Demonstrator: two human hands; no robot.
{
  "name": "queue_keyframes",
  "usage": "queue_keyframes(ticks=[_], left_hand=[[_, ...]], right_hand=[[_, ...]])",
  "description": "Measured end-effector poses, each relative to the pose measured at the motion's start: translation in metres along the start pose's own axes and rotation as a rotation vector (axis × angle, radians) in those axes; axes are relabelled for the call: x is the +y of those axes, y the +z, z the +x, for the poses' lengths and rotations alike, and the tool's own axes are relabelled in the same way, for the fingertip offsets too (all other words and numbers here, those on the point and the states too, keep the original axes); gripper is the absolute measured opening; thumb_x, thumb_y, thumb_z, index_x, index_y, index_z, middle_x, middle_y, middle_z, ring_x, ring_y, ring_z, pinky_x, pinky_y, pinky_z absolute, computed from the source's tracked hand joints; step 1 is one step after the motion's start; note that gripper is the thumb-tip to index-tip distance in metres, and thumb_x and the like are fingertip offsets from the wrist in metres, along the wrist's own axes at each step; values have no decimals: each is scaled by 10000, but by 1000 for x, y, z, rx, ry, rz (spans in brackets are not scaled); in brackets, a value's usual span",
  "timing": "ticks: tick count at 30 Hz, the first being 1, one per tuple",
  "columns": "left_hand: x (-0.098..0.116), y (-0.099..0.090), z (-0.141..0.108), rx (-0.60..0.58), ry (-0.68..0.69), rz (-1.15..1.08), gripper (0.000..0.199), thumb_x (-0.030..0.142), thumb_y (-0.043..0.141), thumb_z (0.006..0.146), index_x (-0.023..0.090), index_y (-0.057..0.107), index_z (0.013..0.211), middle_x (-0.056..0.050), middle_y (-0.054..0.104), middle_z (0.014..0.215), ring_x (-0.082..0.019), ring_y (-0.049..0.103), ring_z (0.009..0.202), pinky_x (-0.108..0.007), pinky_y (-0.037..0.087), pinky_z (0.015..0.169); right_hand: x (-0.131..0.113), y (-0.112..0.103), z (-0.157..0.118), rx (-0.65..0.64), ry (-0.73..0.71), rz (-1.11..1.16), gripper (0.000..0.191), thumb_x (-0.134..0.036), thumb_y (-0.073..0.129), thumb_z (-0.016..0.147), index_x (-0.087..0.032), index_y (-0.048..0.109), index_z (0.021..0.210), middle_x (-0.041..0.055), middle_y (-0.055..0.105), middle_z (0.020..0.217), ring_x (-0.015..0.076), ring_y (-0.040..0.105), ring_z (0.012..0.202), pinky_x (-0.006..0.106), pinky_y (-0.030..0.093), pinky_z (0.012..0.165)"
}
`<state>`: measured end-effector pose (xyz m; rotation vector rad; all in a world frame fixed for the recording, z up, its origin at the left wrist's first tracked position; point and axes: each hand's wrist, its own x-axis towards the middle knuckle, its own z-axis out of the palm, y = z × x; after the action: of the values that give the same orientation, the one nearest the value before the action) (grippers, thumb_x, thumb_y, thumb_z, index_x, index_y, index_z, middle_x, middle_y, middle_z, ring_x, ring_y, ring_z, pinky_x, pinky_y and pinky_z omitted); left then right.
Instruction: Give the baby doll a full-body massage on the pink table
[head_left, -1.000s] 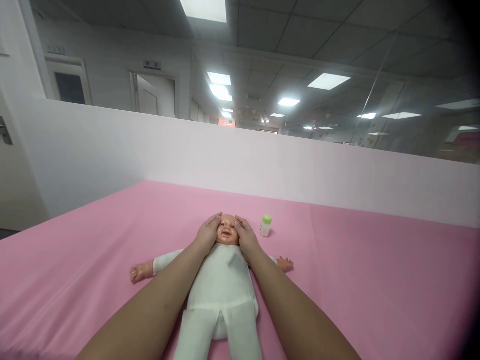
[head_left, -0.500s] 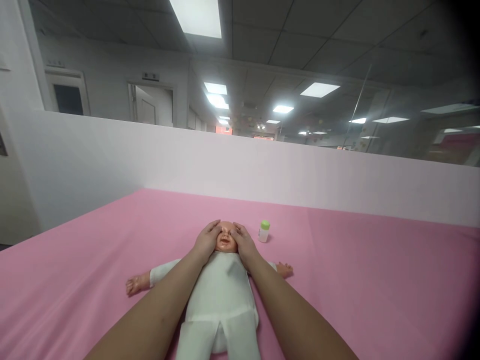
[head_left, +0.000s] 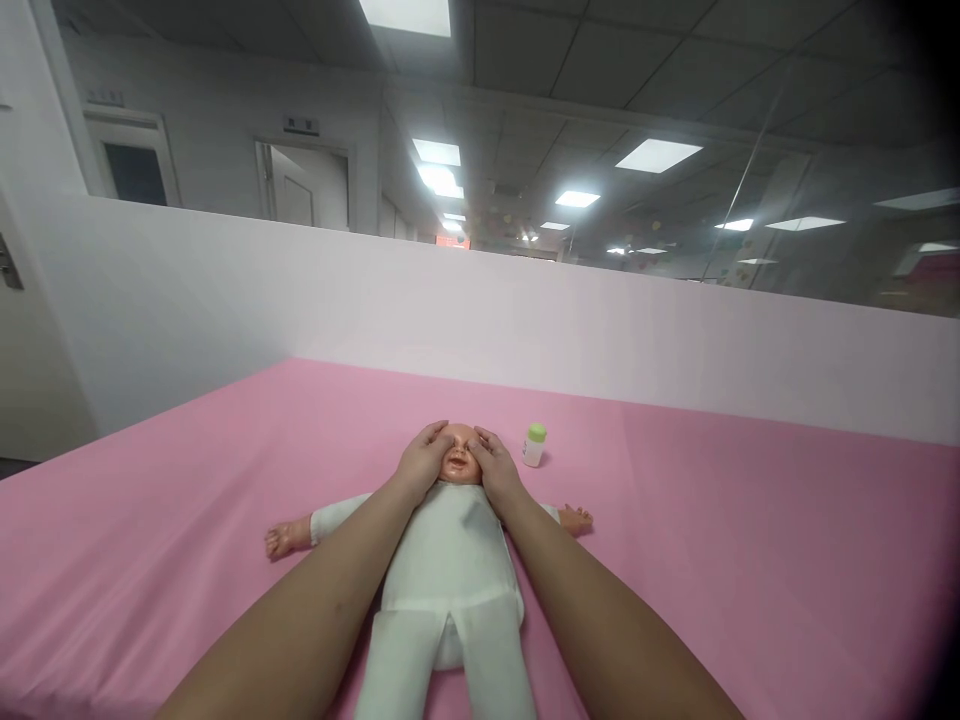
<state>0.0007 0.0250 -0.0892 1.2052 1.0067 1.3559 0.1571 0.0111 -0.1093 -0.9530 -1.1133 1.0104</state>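
Note:
A baby doll (head_left: 454, 550) in a white cloth suit lies face up on a pink sheet (head_left: 712, 530), its arms spread out. My left hand (head_left: 424, 462) rests around the left side of the doll's head, with the thumb by the eye. On the right side of the head lies my right hand (head_left: 496, 468), its thumb near the other eye. Both hands cup the head between them; the mouth and nose show between the thumbs. A small clear bottle with a green cap (head_left: 535, 446) stands just right of my right hand.
A low white wall (head_left: 480, 310) runs behind the pink surface, with glass above it at the right. Farther back are doors, ceiling lights and, at the left edge, a door handle (head_left: 9, 265).
The view has tilted down a little, so the scene sits higher. My thumbs have moved inward over the doll's eye area. Both hands stay at its head.

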Motion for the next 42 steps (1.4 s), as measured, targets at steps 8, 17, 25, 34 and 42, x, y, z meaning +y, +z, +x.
queue_keyframes(ticks=[8, 17, 25, 34, 42], left_hand=[[0, 0, 1, -2, 7, 24, 549, 353, 714, 836, 232, 655, 1369, -124, 702, 1355, -283, 682, 1212, -394, 545, 1043], [-8, 0, 5, -15, 14, 1, 587, 376, 730, 827, 217, 638, 1385, -139, 688, 1375, -286, 690, 1197, -399, 557, 1030], [1, 2, -1, -23, -6, -9, 604, 363, 761, 809, 215, 644, 1383, -142, 692, 1368, -305, 689, 1206, -425, 560, 1036], [11, 9, -5, 32, -61, -82, 564, 369, 792, 801, 191, 692, 1327, -152, 719, 1319, -296, 709, 1176, -435, 561, 1057], [7, 5, -1, 54, -106, -184, 504, 284, 709, 830, 190, 696, 1326, -149, 734, 1280, -294, 733, 1117, -452, 589, 1019]], right_hand=[[6, 0, 3, 4, 17, 39, 666, -535, 810, 771, -236, 658, 1347, 80, 698, 1342, 273, 654, 1243, 424, 531, 1088], [7, -2, 2, -1, 15, 46, 640, -551, 795, 792, -257, 655, 1343, 64, 686, 1364, 259, 647, 1251, 409, 519, 1100], [-4, 3, -3, 22, 57, 97, 665, -535, 850, 713, -232, 661, 1274, 77, 706, 1298, 266, 664, 1203, 415, 531, 1075], [-1, 8, 2, 66, 76, 76, 571, -582, 785, 777, -241, 667, 1220, 66, 738, 1181, 263, 706, 1100, 426, 571, 1008], [11, -2, 7, 14, 110, 250, 495, -384, 765, 779, -314, 717, 1267, 17, 702, 1350, 263, 643, 1272, 461, 560, 1071]])
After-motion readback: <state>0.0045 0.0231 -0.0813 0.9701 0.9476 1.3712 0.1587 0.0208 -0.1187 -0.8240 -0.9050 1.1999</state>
